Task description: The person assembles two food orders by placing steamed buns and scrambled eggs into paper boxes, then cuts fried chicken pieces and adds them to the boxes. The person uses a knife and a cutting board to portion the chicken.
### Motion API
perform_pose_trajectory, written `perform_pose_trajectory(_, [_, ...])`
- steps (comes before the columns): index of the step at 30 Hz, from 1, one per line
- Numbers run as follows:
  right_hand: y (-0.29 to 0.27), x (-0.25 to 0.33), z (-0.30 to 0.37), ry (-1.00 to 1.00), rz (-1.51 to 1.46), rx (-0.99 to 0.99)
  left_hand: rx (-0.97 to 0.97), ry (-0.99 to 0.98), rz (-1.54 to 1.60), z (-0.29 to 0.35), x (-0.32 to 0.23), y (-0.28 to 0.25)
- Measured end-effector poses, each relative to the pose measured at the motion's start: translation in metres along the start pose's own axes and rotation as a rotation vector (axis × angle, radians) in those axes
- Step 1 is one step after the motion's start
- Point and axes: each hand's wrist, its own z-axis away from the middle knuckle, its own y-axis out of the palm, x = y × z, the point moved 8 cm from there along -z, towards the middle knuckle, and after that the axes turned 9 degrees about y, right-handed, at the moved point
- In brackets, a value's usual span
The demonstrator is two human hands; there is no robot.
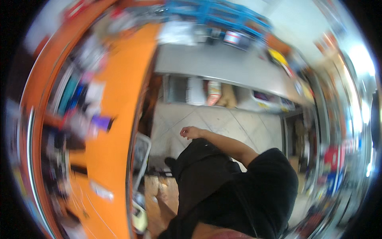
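My right hand (190, 132) hangs in front of my dark trousers, over the pale tiled floor (215, 119). Its fingers are loosely curled and a little apart, and I see nothing in them. It touches neither the orange counter (127, 79) on the left nor the grey metal table (223, 59) ahead. My left hand is out of view. On the counter stands a purple object (102, 122), too blurred to name, among loose bags and small items.
Blue plastic crates (223, 14) stand behind the metal table. A yellow item (277, 57) lies toward its right end. Bags and packages (214, 91) fill the shelf beneath. Blurred shelving (330, 159) lines the right side. A white-framed object (142, 155) stands against the counter.
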Motion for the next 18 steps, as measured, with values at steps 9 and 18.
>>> perform_pose_trajectory(9, [-0.041, -0.415, 0.169, 0.711, -0.857, -0.650, 0.596, 0.117, -0.407, -0.016, -0.226, 0.126])
perform_pose_trajectory(18, [0.203, -0.656, 0.349, 1.184, -1.281, -0.644, 0.354, 0.513, -1.036, -0.019, -0.491, 0.467])
